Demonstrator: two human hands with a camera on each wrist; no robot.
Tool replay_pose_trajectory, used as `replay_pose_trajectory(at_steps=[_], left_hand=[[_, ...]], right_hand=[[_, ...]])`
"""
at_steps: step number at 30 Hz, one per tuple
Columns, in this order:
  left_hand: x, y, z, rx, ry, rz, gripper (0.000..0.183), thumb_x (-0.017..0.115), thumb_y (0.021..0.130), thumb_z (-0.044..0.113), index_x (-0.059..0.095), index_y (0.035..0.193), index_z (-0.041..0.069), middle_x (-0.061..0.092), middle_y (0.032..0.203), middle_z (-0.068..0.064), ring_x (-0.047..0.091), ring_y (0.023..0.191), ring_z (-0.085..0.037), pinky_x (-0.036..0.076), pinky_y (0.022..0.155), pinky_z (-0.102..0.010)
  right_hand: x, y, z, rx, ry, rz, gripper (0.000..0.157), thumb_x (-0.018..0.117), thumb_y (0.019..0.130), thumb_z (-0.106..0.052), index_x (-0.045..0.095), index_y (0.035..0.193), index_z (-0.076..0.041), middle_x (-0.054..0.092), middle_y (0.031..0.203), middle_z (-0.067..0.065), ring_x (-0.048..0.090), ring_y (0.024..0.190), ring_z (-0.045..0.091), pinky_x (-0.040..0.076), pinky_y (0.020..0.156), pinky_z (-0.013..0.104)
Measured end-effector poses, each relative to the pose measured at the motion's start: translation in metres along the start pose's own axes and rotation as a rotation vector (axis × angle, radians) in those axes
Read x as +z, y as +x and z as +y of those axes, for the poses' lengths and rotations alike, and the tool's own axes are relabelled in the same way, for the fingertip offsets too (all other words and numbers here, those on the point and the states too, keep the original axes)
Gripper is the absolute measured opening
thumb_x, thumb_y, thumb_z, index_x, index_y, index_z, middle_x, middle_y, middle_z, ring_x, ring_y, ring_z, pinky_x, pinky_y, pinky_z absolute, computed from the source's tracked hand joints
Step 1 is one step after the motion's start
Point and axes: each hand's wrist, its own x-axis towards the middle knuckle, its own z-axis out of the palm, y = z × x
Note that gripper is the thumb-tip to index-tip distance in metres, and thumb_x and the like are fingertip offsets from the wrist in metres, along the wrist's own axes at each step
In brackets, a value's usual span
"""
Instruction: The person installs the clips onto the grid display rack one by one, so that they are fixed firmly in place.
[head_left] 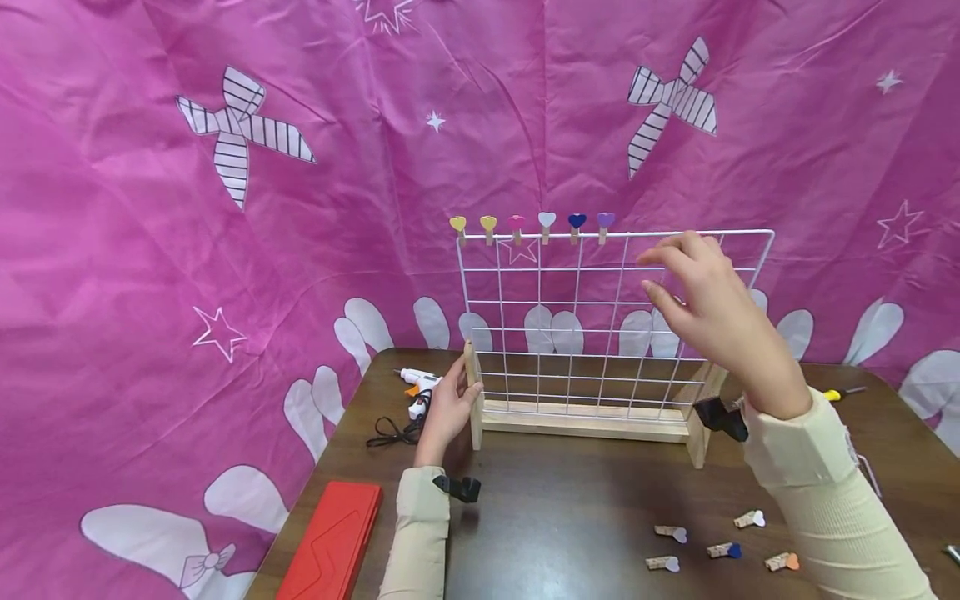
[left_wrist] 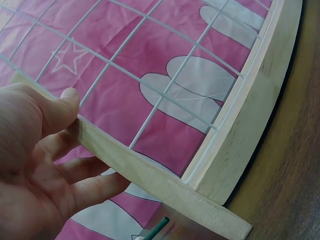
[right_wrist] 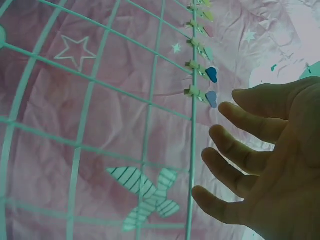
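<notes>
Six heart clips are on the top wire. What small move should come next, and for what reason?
Probably lower the right hand and pick up one of the five loose heart clips on the table: that hand holds nothing, and the top wire is bare to the right of the six attached clips. The left hand grips the wooden upright, likely for steadiness.

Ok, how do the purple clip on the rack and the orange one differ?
The purple clip stands upright on top of the rack; the orange clip lies on the table. In the head view, the purple clip's heart sits at top, the orange clip's at right. Both are wooden heart clips.
</notes>
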Motion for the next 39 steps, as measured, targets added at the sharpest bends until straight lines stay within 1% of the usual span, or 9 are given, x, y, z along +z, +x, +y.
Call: replay_pose_trajectory(at_steps=[4,7,12,16,20,23,28,34,39], left_hand=[[-0.002,0.000,-0.001,0.001,0.007,0.013,0.056,0.056,0.090,0.001,0.034,0.141,0.002,0.048,0.131,-0.025,0.052,0.115,-0.032,0.047,0.092,-0.039],[-0.003,0.000,-0.001,-0.008,0.001,0.020,0.057,0.057,0.090,0.001,0.034,0.142,0.003,0.047,0.131,-0.025,0.051,0.115,-0.032,0.046,0.093,-0.038],[-0.004,0.000,-0.003,0.008,-0.012,0.024,0.057,0.058,0.089,0.001,0.034,0.141,0.002,0.047,0.130,-0.025,0.051,0.115,-0.033,0.046,0.093,-0.039],[-0.004,0.000,-0.005,0.014,-0.008,0.020,0.057,0.057,0.090,0.002,0.034,0.141,0.002,0.047,0.131,-0.024,0.051,0.115,-0.032,0.046,0.093,-0.038],[-0.005,0.000,-0.006,0.004,0.004,0.021,0.056,0.057,0.090,0.002,0.034,0.141,0.002,0.046,0.132,-0.024,0.050,0.116,-0.032,0.046,0.093,-0.038],[-0.005,0.001,-0.007,-0.008,0.007,0.024,0.056,0.058,0.089,0.002,0.035,0.141,0.003,0.046,0.132,-0.023,0.050,0.117,-0.030,0.045,0.094,-0.036],[-0.004,0.001,-0.007,-0.018,0.004,0.018,0.056,0.057,0.090,0.002,0.035,0.141,0.004,0.046,0.133,-0.021,0.050,0.117,-0.029,0.045,0.094,-0.036],[-0.002,0.002,-0.005,-0.011,-0.005,0.009,0.057,0.058,0.090,0.002,0.035,0.141,0.003,0.044,0.134,-0.022,0.049,0.118,-0.031,0.045,0.094,-0.038],[0.001,0.003,-0.003,-0.025,-0.002,0.009,0.056,0.058,0.090,0.003,0.036,0.141,0.006,0.046,0.134,-0.021,0.049,0.118,-0.029,0.045,0.094,-0.037]], right_hand=[[0.002,-0.025,0.004,-0.034,0.003,-0.027,0.024,0.066,0.078,0.001,0.063,0.102,0.000,0.054,0.104,0.016,0.046,0.096,0.034,0.036,0.075,0.044],[0.001,-0.046,0.007,-0.021,0.017,-0.064,0.026,0.066,0.078,0.000,0.062,0.104,-0.002,0.054,0.105,0.013,0.046,0.094,0.027,0.035,0.073,0.037],[-0.001,-0.082,0.010,0.004,0.020,-0.116,0.029,0.069,0.077,-0.001,0.063,0.105,-0.008,0.055,0.108,0.005,0.046,0.090,0.013,0.035,0.067,0.026],[0.002,-0.110,0.013,0.023,0.025,-0.135,0.032,0.070,0.075,0.002,0.063,0.103,-0.011,0.054,0.109,0.001,0.046,0.095,0.010,0.036,0.072,0.022],[0.013,-0.137,0.015,0.055,0.018,-0.166,0.033,0.072,0.073,0.000,0.064,0.102,-0.013,0.055,0.106,-0.004,0.047,0.098,0.011,0.037,0.075,0.027],[0.026,-0.155,0.016,0.065,-0.005,-0.198,0.031,0.073,0.073,-0.002,0.064,0.099,-0.014,0.056,0.102,-0.005,0.049,0.094,0.012,0.039,0.070,0.034],[0.048,-0.181,0.018,0.069,-0.057,-0.252,0.028,0.076,0.071,-0.009,0.063,0.094,-0.016,0.055,0.098,-0.007,0.051,0.087,0.012,0.043,0.064,0.036],[0.066,-0.207,0.017,0.145,-0.079,-0.386,0.027,0.078,0.071,-0.019,0.063,0.093,-0.021,0.051,0.095,-0.012,0.051,0.087,0.012,0.044,0.064,0.042],[0.077,-0.222,0.020,0.192,-0.071,-0.614,0.020,0.076,0.073,-0.024,0.059,0.081,-0.023,0.042,0.082,-0.014,0.041,0.075,0.010,0.037,0.058,0.036]])
